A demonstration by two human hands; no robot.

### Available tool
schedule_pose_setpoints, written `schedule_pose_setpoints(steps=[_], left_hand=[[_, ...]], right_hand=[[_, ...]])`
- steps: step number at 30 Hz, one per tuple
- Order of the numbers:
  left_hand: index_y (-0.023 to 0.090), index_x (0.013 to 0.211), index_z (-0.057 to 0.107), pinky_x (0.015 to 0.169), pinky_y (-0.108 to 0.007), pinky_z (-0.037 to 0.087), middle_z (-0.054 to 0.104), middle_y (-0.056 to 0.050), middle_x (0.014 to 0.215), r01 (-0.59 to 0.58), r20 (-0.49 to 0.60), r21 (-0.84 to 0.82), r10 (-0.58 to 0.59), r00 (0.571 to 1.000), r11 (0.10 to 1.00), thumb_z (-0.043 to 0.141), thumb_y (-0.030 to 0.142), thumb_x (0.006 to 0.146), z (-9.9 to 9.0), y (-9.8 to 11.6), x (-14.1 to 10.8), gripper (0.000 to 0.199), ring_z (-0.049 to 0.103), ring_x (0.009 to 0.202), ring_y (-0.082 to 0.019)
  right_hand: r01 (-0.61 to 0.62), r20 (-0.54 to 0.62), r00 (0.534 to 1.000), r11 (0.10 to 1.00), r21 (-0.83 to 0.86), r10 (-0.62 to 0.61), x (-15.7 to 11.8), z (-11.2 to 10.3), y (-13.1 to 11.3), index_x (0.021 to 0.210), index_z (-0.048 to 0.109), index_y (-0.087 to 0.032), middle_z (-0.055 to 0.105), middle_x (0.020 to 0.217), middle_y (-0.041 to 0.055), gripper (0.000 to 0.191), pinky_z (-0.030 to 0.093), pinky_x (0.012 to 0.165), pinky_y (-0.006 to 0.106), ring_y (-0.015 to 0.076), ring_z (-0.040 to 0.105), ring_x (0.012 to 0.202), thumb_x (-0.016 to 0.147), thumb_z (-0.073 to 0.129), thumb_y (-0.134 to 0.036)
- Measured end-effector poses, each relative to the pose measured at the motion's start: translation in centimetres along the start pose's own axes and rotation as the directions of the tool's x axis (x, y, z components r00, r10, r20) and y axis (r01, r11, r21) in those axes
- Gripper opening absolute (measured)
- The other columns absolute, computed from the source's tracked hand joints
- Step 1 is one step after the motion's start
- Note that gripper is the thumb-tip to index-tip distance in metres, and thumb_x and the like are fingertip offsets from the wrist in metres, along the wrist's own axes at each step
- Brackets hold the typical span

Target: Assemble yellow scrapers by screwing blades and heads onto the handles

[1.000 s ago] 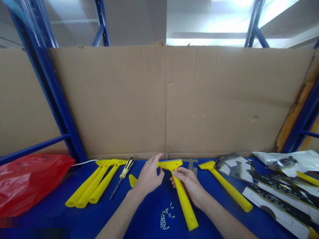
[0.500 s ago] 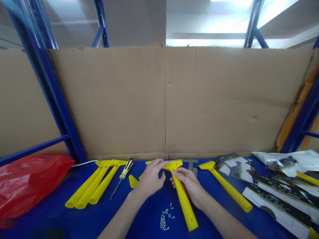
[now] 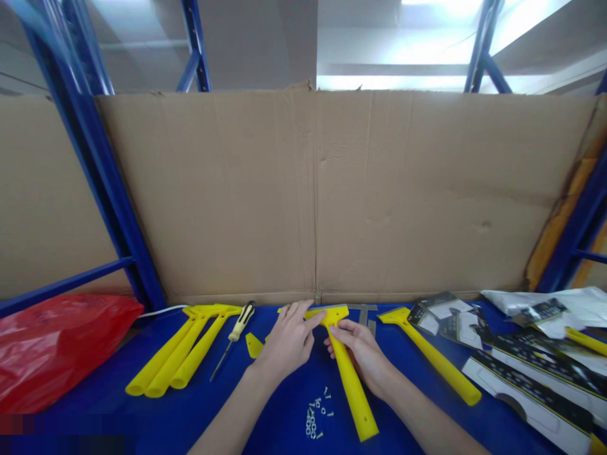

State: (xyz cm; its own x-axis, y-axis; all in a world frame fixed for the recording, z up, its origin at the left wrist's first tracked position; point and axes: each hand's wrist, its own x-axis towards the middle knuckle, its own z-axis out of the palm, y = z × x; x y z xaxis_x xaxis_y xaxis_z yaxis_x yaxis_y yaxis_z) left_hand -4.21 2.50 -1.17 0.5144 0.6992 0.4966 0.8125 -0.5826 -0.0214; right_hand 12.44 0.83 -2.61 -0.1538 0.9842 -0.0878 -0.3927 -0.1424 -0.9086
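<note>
My right hand (image 3: 356, 347) is wrapped round the neck of a yellow scraper (image 3: 348, 385), whose long handle slants down toward the front edge of the view. My left hand (image 3: 291, 335) lies over the left end of the scraper's head, fingers spread, with the index fingertip on it. Under and beside my left hand, small flat yellow pieces (image 3: 254, 345) show in part. Loose screws and nuts (image 3: 313, 420) lie on the blue surface left of the held handle. Another yellow scraper (image 3: 431, 357) rests to the right of my right hand.
Several yellow handles (image 3: 165, 354) and a screwdriver (image 3: 232, 338) lie at the left, beside a red plastic bag (image 3: 66, 347). Thin metal strips (image 3: 363, 314) sit behind my right hand. Black and white packaging (image 3: 535, 385) covers the right side. A cardboard wall (image 3: 313, 196) stands behind.
The fingers of my left hand have spread slightly and the index finger reaches a little further right over the scraper's head. My right hand keeps its hold.
</note>
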Motion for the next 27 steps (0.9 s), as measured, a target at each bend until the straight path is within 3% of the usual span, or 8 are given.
schedule_pose_setpoints(steps=[7, 12, 20, 27], left_hand=[[0.02, 0.118, 0.058, 0.095, -0.045, 0.038, 0.056, -0.013, 0.121, -0.13, -0.063, 0.192, 0.144, 0.988, 0.973, 0.042, 0.013, 0.088, -0.2, 0.3, 0.2, 0.035, 0.05, 0.11, -0.025], [0.013, 0.119, 0.055, 0.094, -0.044, 0.037, 0.061, -0.011, 0.105, -0.187, -0.009, 0.305, 0.2, 0.98, 0.934, 0.039, 0.008, 0.087, -0.2, 0.8, 0.3, 0.036, 0.053, 0.1, -0.024], [0.01, 0.119, 0.051, 0.098, -0.044, 0.032, 0.061, -0.01, 0.102, -0.259, 0.045, 0.401, 0.263, 0.964, 0.879, 0.036, 0.006, 0.088, -0.2, 1.6, 0.2, 0.035, 0.054, 0.095, -0.023], [0.008, 0.118, 0.051, 0.096, -0.044, 0.033, 0.063, -0.011, 0.097, -0.293, 0.023, 0.381, 0.308, 0.951, 0.877, 0.034, 0.006, 0.089, 0.1, 1.7, 0.1, 0.034, 0.056, 0.093, -0.024]], right_hand=[[0.012, 0.026, 1.0, 1.0, -0.008, -0.012, -0.1, 0.0, -0.1, 0.076, 0.058, -0.015, 0.066, 0.061, 0.0016, 0.033, 0.045, 0.054, 0.025, 0.014, 0.06, 0.055, 0.056, 0.079, -0.031], [0.024, 0.034, 0.999, 1.0, -0.02, -0.024, 0.0, 0.0, -0.1, 0.074, 0.061, -0.014, 0.066, 0.06, 0.0029, 0.033, 0.044, 0.053, 0.024, 0.0142, 0.06, 0.055, 0.056, 0.079, -0.034], [0.018, 0.037, 0.999, 1.0, -0.023, -0.017, -0.2, 0.0, -0.2, 0.072, 0.062, -0.014, 0.065, 0.057, 0.0022, 0.035, 0.043, 0.053, 0.024, 0.0132, 0.058, 0.053, 0.054, 0.081, -0.038], [0.007, 0.049, 0.999, 1.0, -0.03, -0.006, 0.1, -0.1, -0.3, 0.071, 0.062, -0.013, 0.065, 0.056, 0.0015, 0.039, 0.043, 0.053, 0.024, 0.0112, 0.056, 0.048, 0.053, 0.08, -0.043]])
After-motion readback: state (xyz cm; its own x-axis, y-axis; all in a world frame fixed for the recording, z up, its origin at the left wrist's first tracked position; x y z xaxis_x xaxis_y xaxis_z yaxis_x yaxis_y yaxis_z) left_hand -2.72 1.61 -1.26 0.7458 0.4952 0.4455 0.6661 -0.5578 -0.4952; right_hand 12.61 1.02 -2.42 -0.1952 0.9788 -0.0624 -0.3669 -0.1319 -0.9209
